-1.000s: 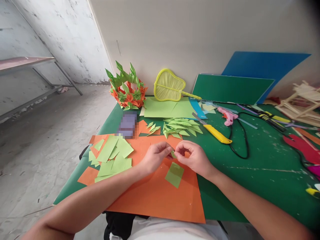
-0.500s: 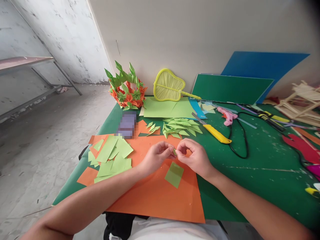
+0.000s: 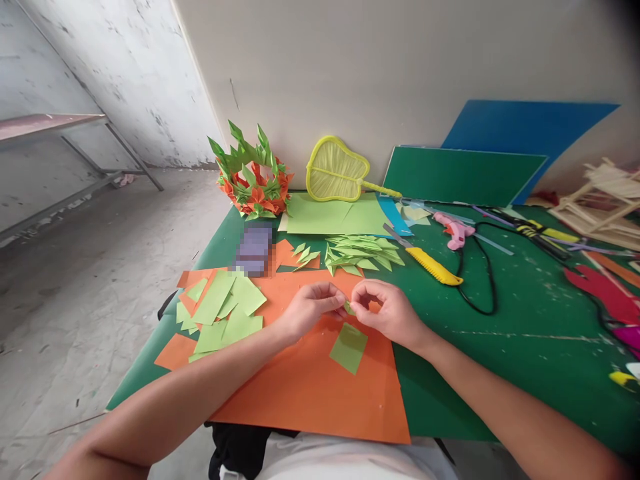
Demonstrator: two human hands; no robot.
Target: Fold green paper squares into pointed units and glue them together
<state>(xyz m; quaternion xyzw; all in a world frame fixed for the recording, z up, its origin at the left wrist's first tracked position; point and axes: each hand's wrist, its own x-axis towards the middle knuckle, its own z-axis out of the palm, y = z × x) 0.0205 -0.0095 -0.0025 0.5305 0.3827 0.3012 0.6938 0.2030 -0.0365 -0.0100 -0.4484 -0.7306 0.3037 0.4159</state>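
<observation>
Between the fingertips of both hands is a small piece of green paper (image 3: 349,308), mostly hidden by the fingers. My left hand (image 3: 315,308) pinches it from the left, and my right hand (image 3: 384,312) pinches it from the right. Both are held just above a large orange sheet (image 3: 310,397). Below the fingers a green paper square (image 3: 349,348) lies on that sheet. Beyond the hands is a pile of folded green paper leaves (image 3: 363,253), with a few more folded leaves (image 3: 305,256) to its left.
Loose green paper pieces (image 3: 230,330) lie left of my left forearm. Behind stand an orange-green paper crown (image 3: 255,180) and a yellow fan (image 3: 337,170). A yellow utility knife (image 3: 433,265), a pink glue gun (image 3: 454,232) and its black cord are on the green table (image 3: 465,380).
My fingers have shifted very slightly on the green paper piece, which now shows a little lower between them. Everything on the table stays as it was.
</observation>
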